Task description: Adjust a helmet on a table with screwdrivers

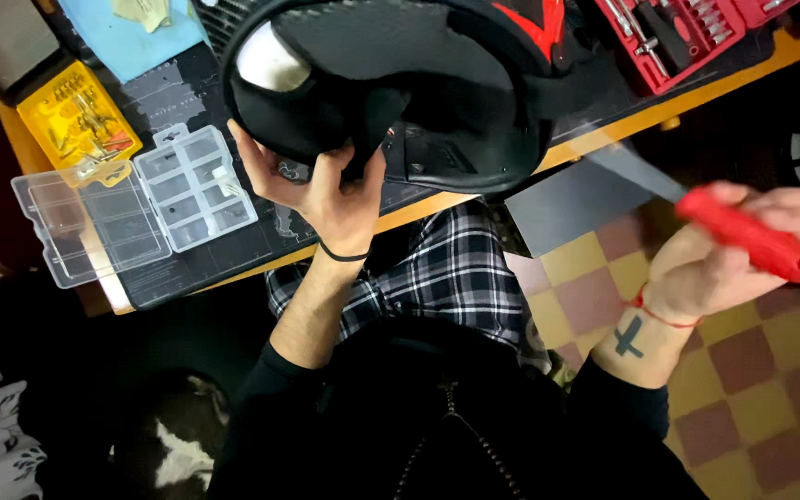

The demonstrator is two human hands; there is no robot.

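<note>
Lying open at the desk's left edge, a clear organizer sits below a yellow case; the left hand grips a black headset over the desk; the right hand, off the desk, closes round a red-handled tool.

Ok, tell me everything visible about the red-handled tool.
The tool has a smooth red handle, plastic by its look, and a flat grey blade, blurred, pointing up-left toward the desk edge. The right hand grips the handle in a fist, out over the checkered floor. Nothing else touches it.
</note>
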